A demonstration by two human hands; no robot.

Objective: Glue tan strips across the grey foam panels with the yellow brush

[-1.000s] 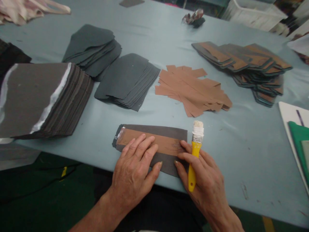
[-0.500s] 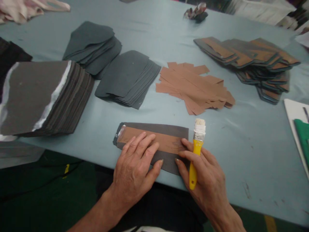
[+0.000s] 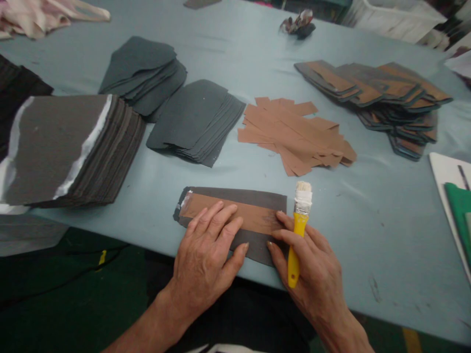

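A dark grey piece of sheet material (image 3: 253, 195) lies at the table's front edge, with a brown strip (image 3: 253, 215) along its middle. White smears mark the strip's left end. My left hand (image 3: 211, 250) rests on the piece, fingers stretched out over the strip and thumb on the grey part. My right hand (image 3: 312, 264) holds a paintbrush (image 3: 300, 230) with a yellow handle, tucked between its fingers. White coating covers the bristles, which point away from me. The fingertips of that hand also touch the right end of the strip and the grey piece.
At left stands a thick stack of dark sheets (image 3: 55, 147) with white-coated edges. Behind lie dark green-grey pieces (image 3: 191, 115), a heap of brown strips (image 3: 294, 132) and finished-looking grey-and-brown pieces (image 3: 382, 90). A white board (image 3: 441, 171) with a green object (image 3: 458, 206) sits at right.
Both hands, the brush and the piece stay in nearly the same place. The view has shifted very slightly.
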